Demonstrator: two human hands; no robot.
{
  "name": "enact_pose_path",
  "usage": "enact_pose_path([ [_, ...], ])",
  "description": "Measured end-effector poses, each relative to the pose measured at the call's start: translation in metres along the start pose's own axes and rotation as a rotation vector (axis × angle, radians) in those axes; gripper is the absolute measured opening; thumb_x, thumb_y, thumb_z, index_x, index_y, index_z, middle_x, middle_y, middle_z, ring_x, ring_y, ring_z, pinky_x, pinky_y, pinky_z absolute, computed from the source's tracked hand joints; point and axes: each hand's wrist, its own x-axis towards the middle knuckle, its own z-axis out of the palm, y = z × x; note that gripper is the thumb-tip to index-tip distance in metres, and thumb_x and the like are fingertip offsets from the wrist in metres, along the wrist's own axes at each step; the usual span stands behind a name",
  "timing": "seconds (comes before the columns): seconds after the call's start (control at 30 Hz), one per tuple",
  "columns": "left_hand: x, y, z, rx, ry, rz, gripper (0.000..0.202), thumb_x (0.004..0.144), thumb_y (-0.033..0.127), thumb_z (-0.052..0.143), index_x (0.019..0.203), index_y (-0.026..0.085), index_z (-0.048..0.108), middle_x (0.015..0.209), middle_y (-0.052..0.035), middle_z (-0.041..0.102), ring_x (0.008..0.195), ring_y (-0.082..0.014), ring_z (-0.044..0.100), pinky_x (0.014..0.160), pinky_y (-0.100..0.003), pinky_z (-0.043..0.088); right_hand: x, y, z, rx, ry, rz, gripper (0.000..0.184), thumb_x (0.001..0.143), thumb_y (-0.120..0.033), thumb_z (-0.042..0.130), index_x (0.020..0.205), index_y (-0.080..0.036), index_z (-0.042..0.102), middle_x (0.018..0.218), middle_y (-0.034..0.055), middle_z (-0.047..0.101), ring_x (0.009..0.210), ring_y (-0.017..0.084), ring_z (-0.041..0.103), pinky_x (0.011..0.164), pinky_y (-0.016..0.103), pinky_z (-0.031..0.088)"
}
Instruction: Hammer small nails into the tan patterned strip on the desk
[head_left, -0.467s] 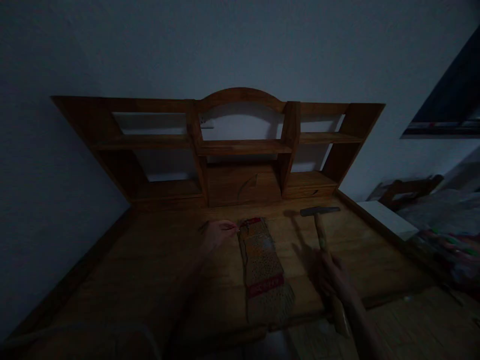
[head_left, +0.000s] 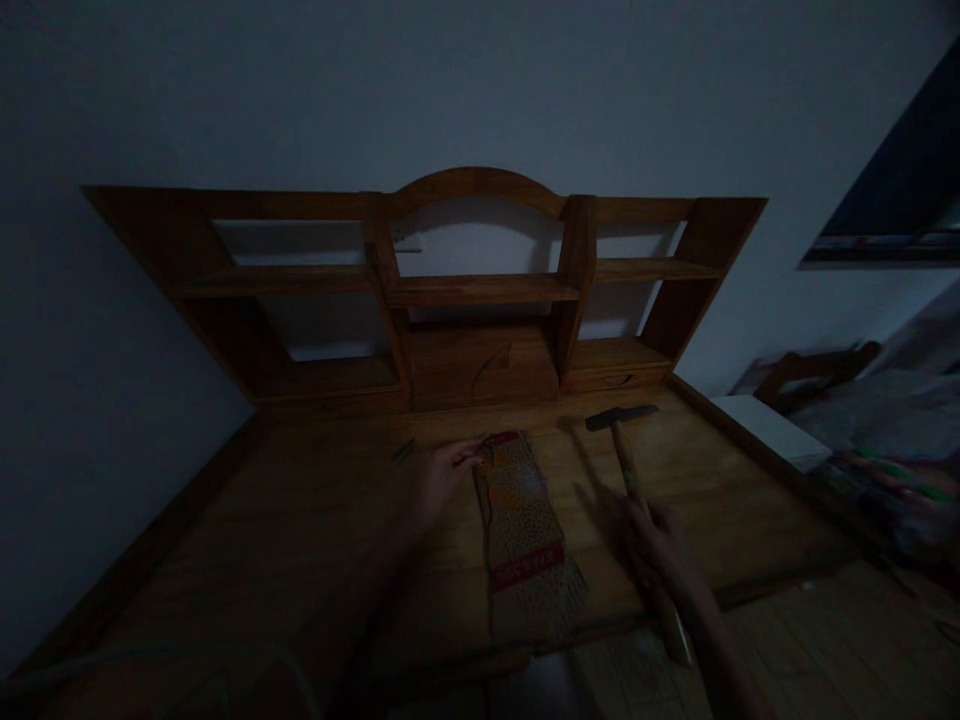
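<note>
In dim light, my right hand (head_left: 651,535) is wrapped round the wooden handle of a hammer (head_left: 628,460), its dark metal head raised over the right part of the bed-like wooden board. My left hand (head_left: 450,468) is pinched at the upper left edge of a flattened cardboard piece (head_left: 529,510). Something thin and dark shows by its fingertips, too small to name. The cardboard has red bands, an orange patch and many small dark dots or holes. A short dark rod (head_left: 403,451) lies on the wood left of that hand.
A wooden shelf unit (head_left: 484,290) with an arched top stands against the wall at the back. Raised wooden edging borders the surface (head_left: 300,530). On the right are a white stand (head_left: 772,428), a wooden chair back (head_left: 817,370) and plastic-wrapped items (head_left: 892,420).
The hammer and my right hand have shifted left and slightly up. My left hand has moved a little right at the cardboard's edge, uncovering more of the dark rod.
</note>
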Motion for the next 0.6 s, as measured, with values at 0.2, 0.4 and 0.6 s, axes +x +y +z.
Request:
enact_pose_path([
  [0.2, 0.0, -0.02, 0.001, -0.065, -0.003, -0.106, 0.02, 0.069, 0.028, 0.071, 0.083, 0.014, 0.071, 0.079, -0.0088, 0.074, 0.074, -0.0235, 0.07, 0.072, -0.035, 0.057, -0.003, -0.008, 0.005, -0.06, -0.014, -0.027, 0.041, 0.076, -0.057, 0.059, 0.073, -0.016, 0.059, 0.045, -0.0051, 0.045, 0.036, 0.008, 0.04, 0.033, 0.019, 0.031],
  [0.4, 0.003, -0.007, -0.004, -0.088, 0.15, -0.148, 0.023, 0.064, 0.036, 0.076, 0.076, 0.016, 0.071, 0.081, -0.0071, 0.074, 0.077, -0.0235, 0.071, 0.077, -0.035, 0.057, -0.002, -0.002, 0.008, -0.044, -0.049, 0.001, 0.041, 0.079, -0.058, 0.056, 0.082, -0.017, 0.059, 0.043, -0.0077, 0.04, 0.033, 0.009, 0.037, 0.031, 0.019, 0.028],
  [0.6, -0.002, 0.015, 0.004, -0.309, 0.116, -0.154, 0.023, 0.068, 0.034, 0.074, 0.082, 0.016, 0.071, 0.086, -0.0058, 0.075, 0.08, -0.0211, 0.071, 0.077, -0.033, 0.058, -0.003, -0.007, 0.006, -0.086, -0.023, -0.056, 0.042, 0.079, -0.056, 0.057, 0.076, -0.015, 0.059, 0.051, -0.004, 0.045, 0.043, 0.009, 0.042, 0.037, 0.019, 0.031],
])
